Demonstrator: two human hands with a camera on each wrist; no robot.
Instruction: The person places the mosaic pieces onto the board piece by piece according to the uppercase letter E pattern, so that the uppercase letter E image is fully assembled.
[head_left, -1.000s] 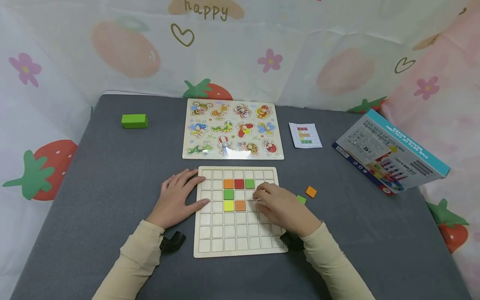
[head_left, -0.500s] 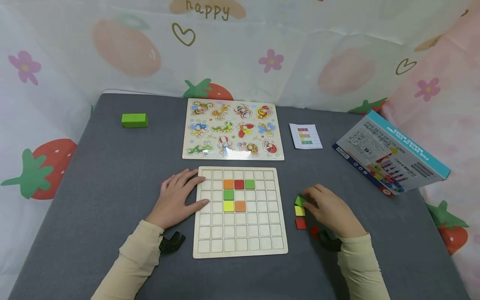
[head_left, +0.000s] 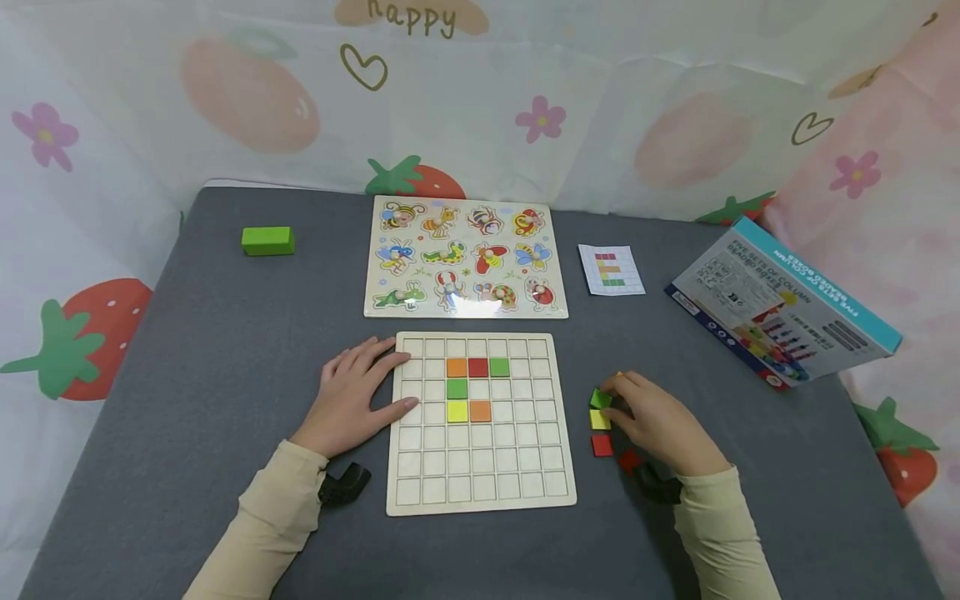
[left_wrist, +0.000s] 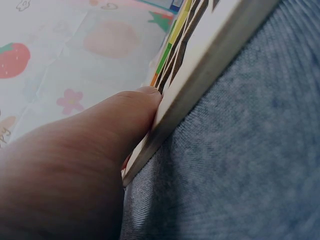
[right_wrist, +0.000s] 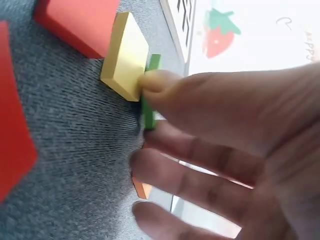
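A pale wooden grid board [head_left: 480, 487] lies in front of the person in the head view. Several orange, red, green and yellow tiles sit in its upper cells. The left hand [head_left: 357, 400] rests along its left edge with fingers extended, the thumb over the rim; the left wrist view has that thumb [left_wrist: 115, 120] against the board's side. Right of the board, the right hand [head_left: 663, 421] pinches a loose green tile [right_wrist: 148, 112] between thumb and index finger. A yellow tile [right_wrist: 126, 60] is beside it, then a red tile [head_left: 602, 446]. Fingers partly hide an orange tile [right_wrist: 142, 189].
Another red tile [head_left: 630, 461] lies near the right wrist. Behind the board are an insect picture puzzle [head_left: 465, 258] and a small pattern card [head_left: 612, 271]. A printed box [head_left: 780, 304] stands at right, a green block [head_left: 268, 241] at back left.
The right hand has moved off the board to the loose tiles on the right, uncovering the board's right side, and now pinches the green tile there. The left hand has stayed put.
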